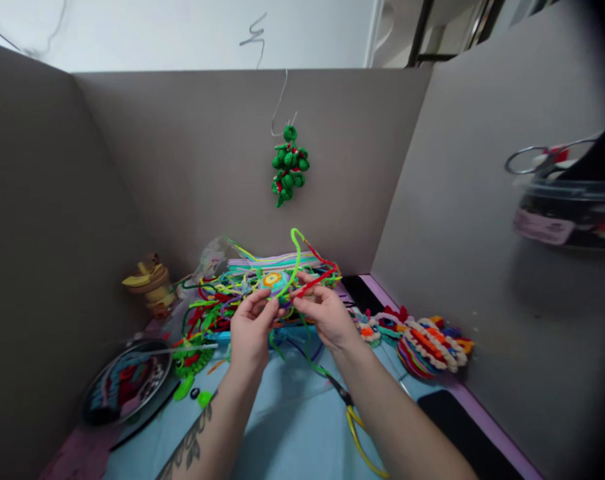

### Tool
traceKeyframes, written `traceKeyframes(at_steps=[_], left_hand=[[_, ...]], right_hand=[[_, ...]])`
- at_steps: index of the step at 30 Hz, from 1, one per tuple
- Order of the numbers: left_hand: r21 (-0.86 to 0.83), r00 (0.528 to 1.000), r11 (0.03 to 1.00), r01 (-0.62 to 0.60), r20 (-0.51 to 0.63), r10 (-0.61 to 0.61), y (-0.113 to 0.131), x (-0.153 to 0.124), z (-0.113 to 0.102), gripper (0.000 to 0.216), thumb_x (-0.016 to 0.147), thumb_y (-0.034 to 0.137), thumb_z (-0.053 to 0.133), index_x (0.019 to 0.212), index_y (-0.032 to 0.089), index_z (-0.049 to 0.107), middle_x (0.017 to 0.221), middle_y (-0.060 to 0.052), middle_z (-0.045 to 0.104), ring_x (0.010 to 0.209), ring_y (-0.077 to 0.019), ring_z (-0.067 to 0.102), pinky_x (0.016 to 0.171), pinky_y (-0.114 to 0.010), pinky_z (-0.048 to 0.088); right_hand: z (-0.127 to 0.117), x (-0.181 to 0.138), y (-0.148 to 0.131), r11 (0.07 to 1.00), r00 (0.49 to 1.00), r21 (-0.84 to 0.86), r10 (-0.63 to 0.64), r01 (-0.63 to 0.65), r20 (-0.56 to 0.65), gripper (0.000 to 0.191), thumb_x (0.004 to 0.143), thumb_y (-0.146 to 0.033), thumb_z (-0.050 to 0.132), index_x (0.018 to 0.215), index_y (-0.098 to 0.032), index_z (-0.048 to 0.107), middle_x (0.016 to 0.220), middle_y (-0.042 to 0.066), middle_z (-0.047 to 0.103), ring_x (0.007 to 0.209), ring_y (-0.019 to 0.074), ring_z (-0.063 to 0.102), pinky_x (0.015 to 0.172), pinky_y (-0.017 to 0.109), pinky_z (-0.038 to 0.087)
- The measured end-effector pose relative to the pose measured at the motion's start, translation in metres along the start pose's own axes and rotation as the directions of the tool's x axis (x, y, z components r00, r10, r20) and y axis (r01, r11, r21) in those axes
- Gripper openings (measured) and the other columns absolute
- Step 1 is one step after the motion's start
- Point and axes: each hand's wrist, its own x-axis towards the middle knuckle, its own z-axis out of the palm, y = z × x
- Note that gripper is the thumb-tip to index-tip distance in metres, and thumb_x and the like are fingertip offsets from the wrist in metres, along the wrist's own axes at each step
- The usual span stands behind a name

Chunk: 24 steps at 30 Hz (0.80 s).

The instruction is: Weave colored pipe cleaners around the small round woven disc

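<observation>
My left hand [250,327] and my right hand [322,313] are raised together over the table, both pinched on a small coiled pipe-cleaner piece [273,281] with an orange and blue spiral face. A bright green pipe cleaner [296,248] arcs up from it. My right fingers also pinch a red pipe cleaner [316,280]. Behind the hands lies a tangled pile of coloured pipe cleaners [217,293].
Grey partition walls enclose the light blue table [292,427]. A green pipe-cleaner cluster [288,167] hangs from a wire hook. Finished colourful coils [427,347] lie right, a round tin [125,383] left, a yellow figure [147,283] behind, scissors [347,403] and a dark phone [457,427] near.
</observation>
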Motion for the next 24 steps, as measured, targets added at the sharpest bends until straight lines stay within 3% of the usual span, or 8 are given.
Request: traceKeyframes(at_steps=[7, 13, 15, 17, 19, 24], left_hand=[[-0.1, 0.999, 0.995, 0.031, 0.028, -0.028, -0.002, -0.005, 0.006, 0.052, 0.048, 0.023, 0.088, 0.095, 0.017, 0.066, 0.076, 0.001, 0.067, 0.064, -0.0115, 0.065, 0.059, -0.022, 0.052], [-0.165, 1.0, 0.986, 0.014, 0.004, -0.013, -0.003, 0.0, 0.004, 0.05, 0.046, 0.018, 0.088, 0.091, 0.016, 0.066, 0.073, 0.002, 0.066, 0.062, -0.0083, 0.063, 0.06, -0.018, 0.05], [-0.164, 1.0, 0.986, 0.002, -0.006, -0.003, -0.003, 0.002, 0.003, 0.048, 0.047, 0.017, 0.088, 0.091, 0.017, 0.066, 0.072, 0.003, 0.066, 0.062, -0.008, 0.063, 0.061, -0.018, 0.05], [-0.152, 1.0, 0.988, -0.004, -0.008, 0.003, -0.002, 0.002, 0.002, 0.047, 0.048, 0.017, 0.087, 0.09, 0.017, 0.066, 0.07, 0.004, 0.066, 0.06, -0.0076, 0.063, 0.059, -0.017, 0.049], [-0.132, 1.0, 0.991, -0.001, 0.0, 0.001, 0.0, 0.001, 0.001, 0.046, 0.049, 0.018, 0.087, 0.09, 0.017, 0.066, 0.069, 0.004, 0.066, 0.06, -0.0086, 0.064, 0.059, -0.018, 0.049], [-0.104, 0.999, 0.994, 0.039, 0.014, -0.038, 0.005, 0.0, 0.001, 0.042, 0.052, 0.025, 0.086, 0.088, 0.016, 0.067, 0.065, 0.003, 0.065, 0.056, -0.0103, 0.064, 0.055, -0.019, 0.049]], right_hand=[[0.012, -0.004, 0.012, 0.997, 0.997, 0.038, 0.07, -0.071, 0.025, 0.023, 0.052, -0.036, 0.085, 0.065, -0.022, 0.072, 0.099, 0.007, 0.069, 0.112, 0.029, 0.057, 0.092, 0.041, 0.046], [0.004, -0.003, 0.009, 0.993, 0.999, -0.105, -0.047, 0.05, 0.028, 0.023, 0.061, -0.035, 0.08, 0.079, -0.024, 0.074, 0.123, 0.006, 0.058, 0.127, 0.0261, 0.043, 0.102, 0.038, 0.036], [0.002, -0.001, 0.007, 0.991, 0.996, -0.096, -0.092, 0.091, -0.008, 0.022, 0.063, -0.034, 0.078, 0.08, -0.023, 0.072, 0.115, 0.006, 0.06, 0.116, 0.0239, 0.051, 0.096, 0.035, 0.04], [-0.001, 0.001, 0.005, 0.992, 0.993, -0.068, -0.108, 0.104, -0.054, 0.019, 0.062, -0.034, 0.078, 0.073, -0.021, 0.069, 0.094, 0.003, 0.063, 0.092, 0.0194, 0.058, 0.083, 0.032, 0.044], [-0.002, 0.003, 0.002, 0.995, 0.994, -0.054, -0.088, 0.084, -0.066, 0.021, 0.061, -0.034, 0.078, 0.067, -0.02, 0.065, 0.073, 0.0, 0.06, 0.071, 0.0149, 0.055, 0.07, 0.028, 0.044], [-0.013, 0.007, -0.009, 0.999, 0.984, 0.002, -0.049, 0.05, -0.17, 0.027, 0.057, -0.037, 0.08, 0.068, -0.019, 0.062, 0.058, -0.003, 0.057, 0.053, 0.0119, 0.048, 0.053, 0.025, 0.037]])
